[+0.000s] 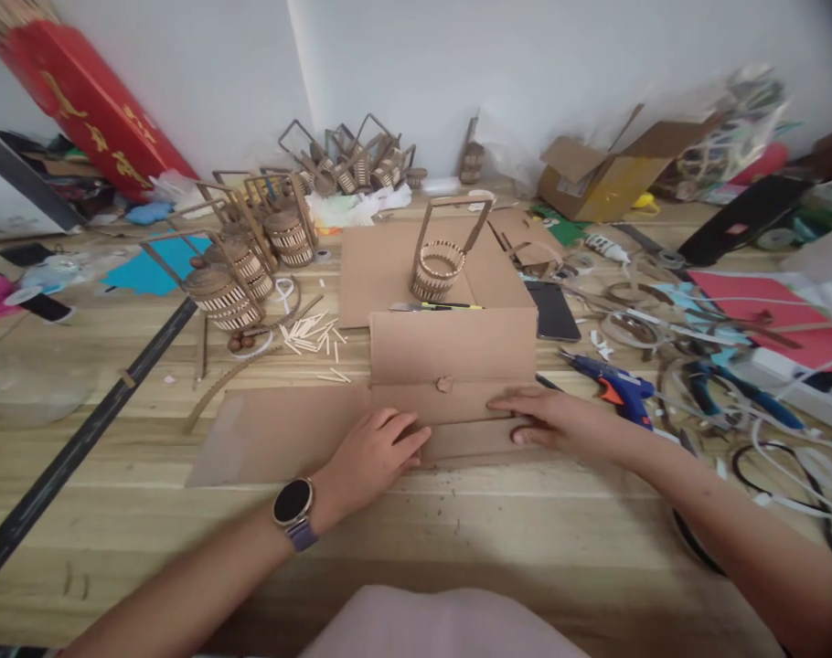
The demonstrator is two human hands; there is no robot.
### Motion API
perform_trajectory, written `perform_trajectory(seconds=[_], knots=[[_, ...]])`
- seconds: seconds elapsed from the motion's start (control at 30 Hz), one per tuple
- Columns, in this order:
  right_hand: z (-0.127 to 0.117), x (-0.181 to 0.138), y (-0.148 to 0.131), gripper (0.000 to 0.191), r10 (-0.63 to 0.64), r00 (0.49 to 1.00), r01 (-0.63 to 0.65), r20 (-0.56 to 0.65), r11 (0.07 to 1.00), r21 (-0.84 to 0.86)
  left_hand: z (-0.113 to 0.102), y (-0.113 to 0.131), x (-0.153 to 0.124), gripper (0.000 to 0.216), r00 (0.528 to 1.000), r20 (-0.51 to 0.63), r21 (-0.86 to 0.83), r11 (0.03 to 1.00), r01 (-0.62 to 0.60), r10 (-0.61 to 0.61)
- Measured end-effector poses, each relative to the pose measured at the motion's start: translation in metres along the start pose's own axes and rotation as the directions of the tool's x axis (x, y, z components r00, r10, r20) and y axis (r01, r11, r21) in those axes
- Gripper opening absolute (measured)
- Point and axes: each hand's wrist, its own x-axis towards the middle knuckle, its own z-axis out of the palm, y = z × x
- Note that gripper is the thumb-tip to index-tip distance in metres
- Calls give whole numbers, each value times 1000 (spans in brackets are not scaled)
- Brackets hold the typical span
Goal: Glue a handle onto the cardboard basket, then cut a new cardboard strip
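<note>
My left hand [378, 450], with a watch on its wrist, lies over the near part of a creased brown cardboard piece [285, 429], fingers slightly bent and apart. At the right end of the same cardboard, my right hand [549, 419] rests with its forefinger stretched along the surface and the thumb apart below it. Neither hand is closed round anything. Between them a fold line runs across the cardboard, and a small brown scrap [444, 384] sits near the raised back panel [453, 345]. Behind it, a small woven basket with a tall handle [440, 270] stands on another cardboard sheet [368, 260].
Lidded handled baskets [224, 297] and pale sticks [310, 334] are at left. A blue glue gun [614, 384], blue-handled pliers [745, 393], a dark phone [554, 311] and tangled strips [635, 329] lie at right. An open cardboard box [608, 183] stands behind.
</note>
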Motion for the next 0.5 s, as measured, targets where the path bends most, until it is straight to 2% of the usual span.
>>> perform_trajectory(seconds=[0.23, 0.4, 0.5], knots=[[11, -41, 17, 46, 89, 984, -109, -152, 986, -125, -3, -1, -7, 27, 999, -41, 21, 1000, 21, -20], [17, -46, 14, 47, 125, 975, -157, -184, 972, -174, -2, 16, -1, 23, 992, -94, 27, 997, -77, 79], [19, -44, 11, 47, 133, 975, -168, -179, 966, -196, -2, 25, 7, 18, 995, -49, 36, 996, -84, 86]])
